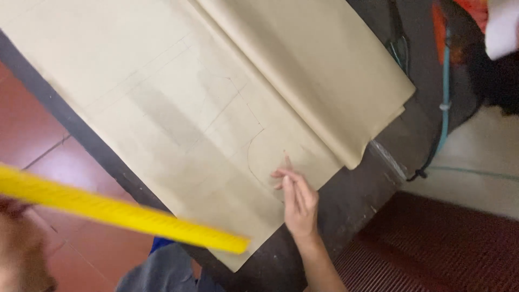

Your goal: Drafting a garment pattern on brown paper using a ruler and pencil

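Our right hand [299, 201] stretched forward on a straight wrist, fingers [288, 178] pinched together at the tip, our left hand [19, 238] blurred, closed, low beside us

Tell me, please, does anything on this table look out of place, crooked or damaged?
Nothing looks damaged or spilled. The tan pattern paper lies slantwise on the dark table, its near corner hanging past the edge, and an upper sheet is folded back. The right hand holds a pencil; the yellow ruler is blurred.
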